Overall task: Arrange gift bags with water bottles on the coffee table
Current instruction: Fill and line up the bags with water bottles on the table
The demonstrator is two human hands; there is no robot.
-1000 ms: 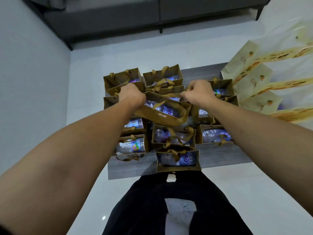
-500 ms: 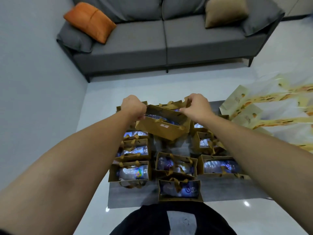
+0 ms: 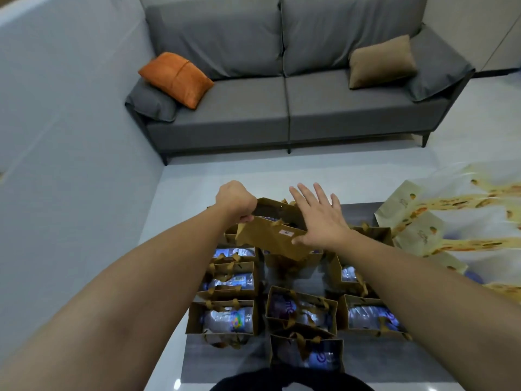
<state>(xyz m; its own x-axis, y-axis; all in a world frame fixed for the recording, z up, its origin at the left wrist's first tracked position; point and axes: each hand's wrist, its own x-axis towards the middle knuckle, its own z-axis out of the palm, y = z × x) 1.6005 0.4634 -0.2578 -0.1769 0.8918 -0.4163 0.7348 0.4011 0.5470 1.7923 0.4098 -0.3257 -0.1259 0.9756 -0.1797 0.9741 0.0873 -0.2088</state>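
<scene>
— Seven gift bags stand where I can count them on the coffee table [image 3: 363, 359], plus the one in the hands. Do you get the same?

— Near enough. Three down the side at 9 o'clock, two in the middle column toward 6, two at 3 o'clock. More brown edges show behind the lifted one, but the arms hide them, so I cannot give a full count.

— And the bottles?

— Each open bag shows a clear water bottle lying inside; the near-left bag's bottle [image 3: 225, 320] has a coloured label.

— Where is the raised gift bag [image 3: 272, 241]?

— Above the far middle of the group, at 12 o'clock from the person, tilted with its left end higher. A small white sticker sits on its near face.

— The hands?

— Left hand [image 3: 234, 200] is a fist gripping the bag's left top edge. Right hand [image 3: 318, 218] is flat, all five fingers straight and spread, thumb touching the bag's near face.

— Beyond the table?

— One grey sofa [image 3: 287, 108] at 12 o'clock with one orange cushion [image 3: 176, 79] and one tan cushion [image 3: 382, 62]. A pile of pale patterned bags [image 3: 417, 230] at 2 o'clock.
</scene>
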